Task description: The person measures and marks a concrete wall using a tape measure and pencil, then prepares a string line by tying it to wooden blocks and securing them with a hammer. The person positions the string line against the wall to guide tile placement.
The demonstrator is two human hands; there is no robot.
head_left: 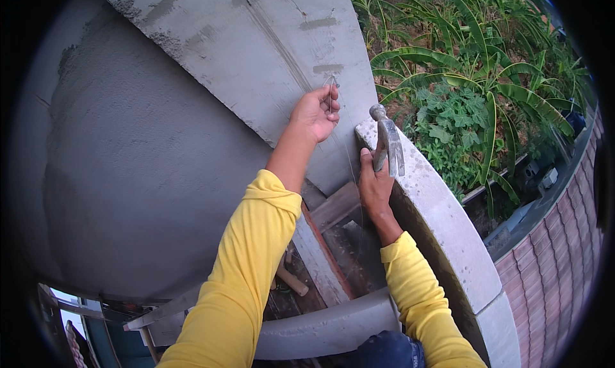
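Observation:
My left hand reaches up to a grey concrete face, its thumb and fingers pinched on a thin string. The string forms a narrow loop near the fingertips and trails down past my right hand. Whether a nail sits at the fingertips is too small to tell. My right hand grips a claw hammer close below its head. The worn metal head points up beside the top of a pale concrete parapet, with the claw toward the right.
A smooth grey plastered wall fills the left side. Below my arms are wooden boards and a curved concrete ledge. Past the parapet on the right lie green plants and a tiled roof, lower down.

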